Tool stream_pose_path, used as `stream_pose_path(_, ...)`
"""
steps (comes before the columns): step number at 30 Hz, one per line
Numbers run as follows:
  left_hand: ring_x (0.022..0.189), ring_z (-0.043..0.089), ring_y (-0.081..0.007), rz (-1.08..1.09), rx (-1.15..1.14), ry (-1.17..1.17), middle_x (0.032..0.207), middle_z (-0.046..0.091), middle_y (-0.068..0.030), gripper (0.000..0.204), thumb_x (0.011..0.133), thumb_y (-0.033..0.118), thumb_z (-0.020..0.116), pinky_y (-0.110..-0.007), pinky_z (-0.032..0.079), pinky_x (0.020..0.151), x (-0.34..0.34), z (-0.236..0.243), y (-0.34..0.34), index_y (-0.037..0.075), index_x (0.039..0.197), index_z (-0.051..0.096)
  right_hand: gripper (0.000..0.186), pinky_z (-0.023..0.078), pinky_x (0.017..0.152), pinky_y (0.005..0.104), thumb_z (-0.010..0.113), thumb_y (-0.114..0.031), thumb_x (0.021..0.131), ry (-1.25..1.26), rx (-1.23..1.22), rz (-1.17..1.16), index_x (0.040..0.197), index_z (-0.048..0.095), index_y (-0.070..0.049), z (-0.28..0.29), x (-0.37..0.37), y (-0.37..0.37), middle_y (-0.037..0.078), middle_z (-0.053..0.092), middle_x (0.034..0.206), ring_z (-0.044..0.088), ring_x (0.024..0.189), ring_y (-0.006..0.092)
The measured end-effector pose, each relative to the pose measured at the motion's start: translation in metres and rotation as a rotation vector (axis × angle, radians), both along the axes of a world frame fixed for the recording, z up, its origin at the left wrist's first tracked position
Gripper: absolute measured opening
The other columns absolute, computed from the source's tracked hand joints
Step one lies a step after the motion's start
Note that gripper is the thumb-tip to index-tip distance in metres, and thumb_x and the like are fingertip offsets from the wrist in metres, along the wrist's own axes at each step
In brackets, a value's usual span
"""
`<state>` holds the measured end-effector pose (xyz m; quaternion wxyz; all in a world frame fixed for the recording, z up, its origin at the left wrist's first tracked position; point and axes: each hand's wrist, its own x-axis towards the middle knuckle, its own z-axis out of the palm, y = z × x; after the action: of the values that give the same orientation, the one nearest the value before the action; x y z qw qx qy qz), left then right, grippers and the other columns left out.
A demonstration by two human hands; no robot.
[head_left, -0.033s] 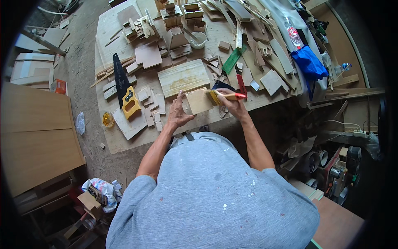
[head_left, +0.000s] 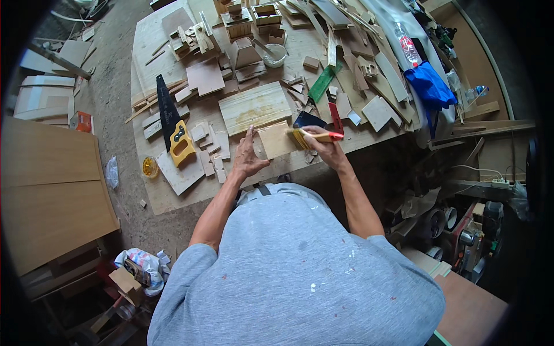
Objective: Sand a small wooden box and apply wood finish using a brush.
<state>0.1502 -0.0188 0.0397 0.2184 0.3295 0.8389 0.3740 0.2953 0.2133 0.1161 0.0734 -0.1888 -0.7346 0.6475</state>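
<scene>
Left hand [head_left: 248, 160] spread wide at the left edge of a small wooden board [head_left: 273, 142]. Right hand [head_left: 325, 150] grips a paintbrush [head_left: 298, 138] at the board's right edge.

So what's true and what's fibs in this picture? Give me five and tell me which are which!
1. The right hand holds a paintbrush. True.
2. The left hand holds the saw. False: it is at the left edge of a small pale board, and the saw lies on the table.
3. The saw has a yellow handle. True.
4. The blue bag is at the left side of the table. False: it is at the right side.
5. The person's shirt is bright red. False: it is greyish blue, with a few small spots on it.
</scene>
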Motion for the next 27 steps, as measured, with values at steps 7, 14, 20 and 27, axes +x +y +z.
stream_pose_path(7,0.129,0.048,-0.0381,-0.035,0.004,0.013,0.144,0.050,-0.0200,0.125,0.058,0.026,0.086,-0.042,0.040,0.112,-0.002,0.003,0.002,-0.002,0.156,0.014,0.033,0.053,0.077,0.0254,0.064,-0.024,0.099,-0.125,0.049,0.124,0.122,0.065,0.000,0.007,0.014,0.017,0.004,0.069,0.099,0.063,0.088,0.0099)
stream_pose_path(14,0.131,0.047,-0.0385,-0.008,-0.043,-0.014,0.146,0.048,-0.0203,0.126,0.059,0.027,0.087,-0.042,0.039,0.113,-0.004,0.002,-0.005,-0.002,0.157,0.013,0.028,0.055,0.078,0.0273,0.068,-0.017,0.096,-0.075,0.336,0.092,0.119,0.067,-0.001,0.021,0.000,-0.020,0.009,0.073,0.101,0.069,0.089,0.0132)
stream_pose_path(20,0.127,0.049,-0.0381,-0.014,-0.014,0.050,0.144,0.050,-0.0193,0.126,0.059,0.030,0.087,-0.044,0.041,0.109,-0.001,-0.004,-0.005,-0.001,0.157,0.013,0.031,0.055,0.078,0.0278,0.070,-0.018,0.095,-0.063,0.185,0.257,0.120,0.067,0.001,0.024,0.003,-0.033,0.011,0.074,0.102,0.069,0.089,0.0158)
stream_pose_path(27,0.125,0.049,-0.0372,-0.012,0.031,0.120,0.139,0.052,-0.0193,0.127,0.059,0.030,0.087,-0.044,0.041,0.108,0.002,-0.005,-0.001,-0.001,0.157,0.013,0.029,0.056,0.080,0.0310,0.071,-0.016,0.093,-0.049,0.487,0.012,0.114,0.068,0.004,0.027,-0.003,-0.030,0.017,0.074,0.103,0.071,0.092,0.0219)
